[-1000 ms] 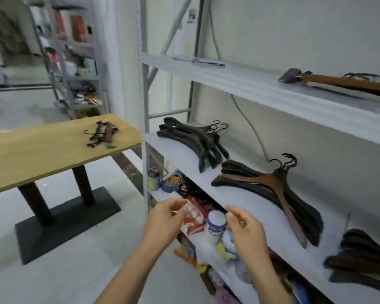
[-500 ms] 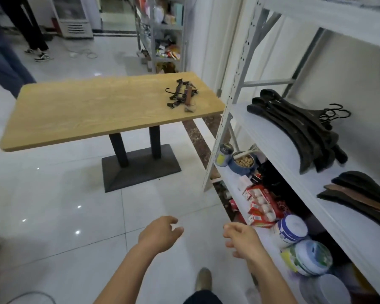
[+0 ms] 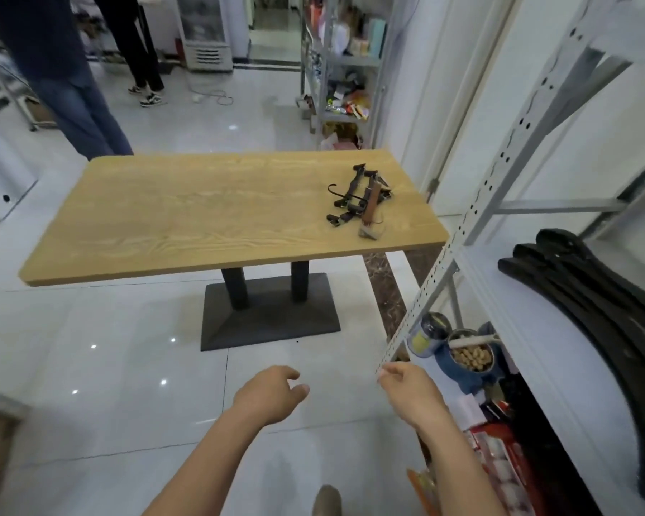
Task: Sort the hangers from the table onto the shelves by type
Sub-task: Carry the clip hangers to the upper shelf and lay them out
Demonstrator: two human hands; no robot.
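While both hands hung low over the pale tiled floor (image 3: 101,366), the left hand (image 3: 269,400) was loosely curled with nothing in it and the right hand (image 3: 412,392) was likewise bare, its fingers lightly bent close to the foot of the perforated metal upright (image 3: 473,210). What remained to sort lay well apart from them: a small tangle of clip hangers (image 3: 360,201) near the right end of the table (image 3: 202,217), a slab with a light wood-grain top on dark pedestal legs. The pile looked to be short dark bars, with one reddish-brown wooden bar across it, thin black wire hooks and small clamps at the ends; exactly how many pieces it held could not be told. Judged from this, they would be light and rigid, but the hooks and clips seemed interlocked, so lifting one could drag the rest. Pinching a bar at its middle, beside the hook, and shaking it free seemed the surest hold; the smooth finish might slip in a loose grasp. On the white shelf (image 3: 518,329) at the right rested a stack of broad black hangers (image 3: 589,299), curved, thick and matte, overlapping one another.
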